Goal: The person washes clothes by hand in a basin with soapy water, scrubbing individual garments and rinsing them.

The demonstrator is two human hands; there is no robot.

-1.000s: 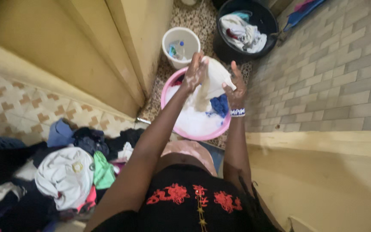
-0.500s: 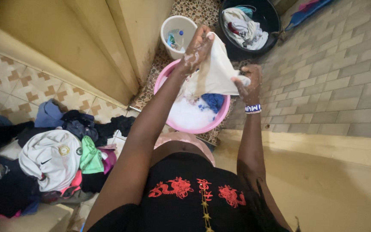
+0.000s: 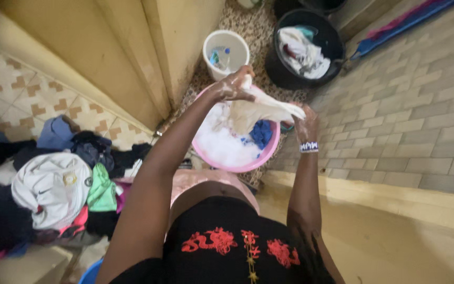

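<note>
left hand [image 3: 230, 87] clenched on one end of white cloth [image 3: 261, 109] | right hand [image 3: 306, 125] grips other end | cloth stretched upper-left to lower-right above pink basin [image 3: 236, 166]

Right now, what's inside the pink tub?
The pink tub holds white soapy foam and a blue cloth. Foam and the white cloth above hide anything deeper.
</note>
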